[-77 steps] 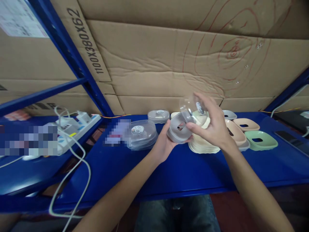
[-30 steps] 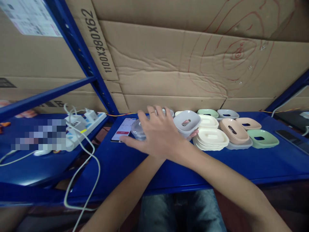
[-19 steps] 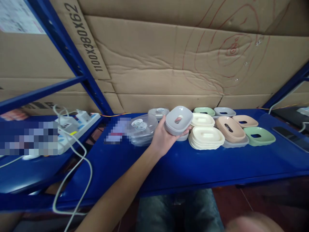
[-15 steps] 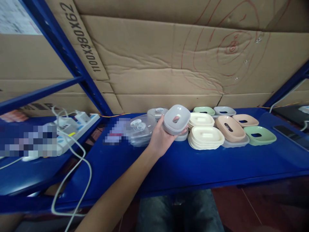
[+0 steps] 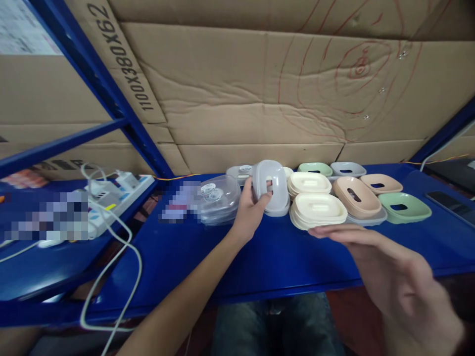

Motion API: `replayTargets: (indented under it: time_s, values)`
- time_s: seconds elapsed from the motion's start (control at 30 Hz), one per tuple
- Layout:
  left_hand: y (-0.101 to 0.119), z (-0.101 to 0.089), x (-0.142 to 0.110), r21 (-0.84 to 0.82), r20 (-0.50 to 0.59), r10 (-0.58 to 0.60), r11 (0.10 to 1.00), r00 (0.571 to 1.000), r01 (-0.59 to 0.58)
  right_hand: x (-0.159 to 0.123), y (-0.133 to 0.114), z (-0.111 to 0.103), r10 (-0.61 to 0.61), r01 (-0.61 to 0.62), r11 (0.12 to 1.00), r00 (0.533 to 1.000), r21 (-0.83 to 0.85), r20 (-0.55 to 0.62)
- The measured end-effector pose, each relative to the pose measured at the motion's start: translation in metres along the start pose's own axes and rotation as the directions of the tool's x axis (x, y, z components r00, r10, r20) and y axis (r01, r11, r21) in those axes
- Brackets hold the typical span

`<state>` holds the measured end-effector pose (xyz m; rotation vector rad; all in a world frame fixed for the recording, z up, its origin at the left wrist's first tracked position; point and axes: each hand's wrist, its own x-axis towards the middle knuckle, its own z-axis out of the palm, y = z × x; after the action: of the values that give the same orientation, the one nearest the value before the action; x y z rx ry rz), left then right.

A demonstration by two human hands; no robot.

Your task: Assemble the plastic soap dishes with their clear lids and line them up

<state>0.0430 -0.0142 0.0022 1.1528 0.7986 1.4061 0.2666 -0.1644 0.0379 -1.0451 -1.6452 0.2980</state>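
My left hand (image 5: 252,213) is closed around a grey soap dish (image 5: 275,170), an oval with a slot in its base. The thumb lies on the near side and a finger reaches to the slot. The dish stands tilted above another grey dish (image 5: 277,210) on the table. My right hand (image 5: 393,267) hovers at the lower right, fingers stretched out and holding nothing. Its fingertips are close to a stack of cream oval trays (image 5: 319,207). To the left of my left hand is a stack of clear lids (image 5: 218,200) with round stickers.
Peach dishes (image 5: 358,195) and a green dish (image 5: 404,206) sit on the right of the blue table (image 5: 282,267). A dark phone (image 5: 451,207) lies farther right. White cables and a power strip (image 5: 122,198) are at left; cardboard (image 5: 222,74) forms the back.
My right hand has come in from the lower right. The grey soap dish has turned and tilted in my left hand, and my fingers have shifted on it.
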Motion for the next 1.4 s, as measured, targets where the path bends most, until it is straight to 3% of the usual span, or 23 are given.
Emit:
replayTargets:
  time_s: [0.07, 0.2, 0.3, 0.4, 0.5, 0.73, 1.03, 1.17, 1.4]
  values:
    - [-0.003, -0.004, -0.002, 0.241, -0.005, 0.169, 0.957, 0.986, -0.163, 0.003, 0.005, 0.008, 0.021, -0.026, 0.995, 0.999, 0.101, 0.043]
    - [-0.005, -0.009, -0.004, 0.591, 0.086, 0.443, 0.699, 0.893, -0.403, 0.003, 0.009, 0.016, 0.026, -0.028, 0.995, 1.0, 0.095, 0.017]
    - [-0.006, -0.009, -0.004, 0.7, 0.198, 0.517, 0.52, 0.833, -0.49, 0.001, 0.011, 0.013, 0.033, -0.033, 0.998, 0.999, 0.052, -0.005]
    - [-0.007, -0.008, -0.003, 0.773, 0.25, 0.492, 0.417, 0.834, -0.477, -0.001, 0.015, 0.007, 0.041, -0.041, 0.999, 0.999, 0.035, 0.001]
    - [-0.009, -0.007, -0.002, 0.806, 0.245, 0.47, 0.387, 0.848, -0.447, -0.004, 0.019, 0.003, 0.044, -0.044, 0.999, 0.999, 0.018, -0.012]
    - [-0.014, -0.008, -0.001, 0.777, 0.21, 0.516, 0.428, 0.83, -0.462, -0.007, 0.026, 0.002, 0.048, -0.048, 0.999, 0.999, 0.001, -0.02]
    - [-0.017, -0.006, -0.002, 0.868, 0.257, 0.545, 0.233, 0.798, -0.438, -0.01, 0.031, 0.003, 0.045, -0.045, 0.999, 0.998, -0.007, -0.035]
    - [-0.016, -0.005, -0.001, 0.87, 0.256, 0.567, 0.218, 0.783, -0.442, -0.01, 0.032, 0.003, 0.049, -0.049, 0.999, 0.998, -0.007, -0.027]
    - [-0.016, -0.005, 0.0, 0.885, 0.247, 0.541, 0.212, 0.804, -0.415, -0.01, 0.034, 0.002, 0.035, -0.036, 0.999, 0.999, -0.01, -0.025]
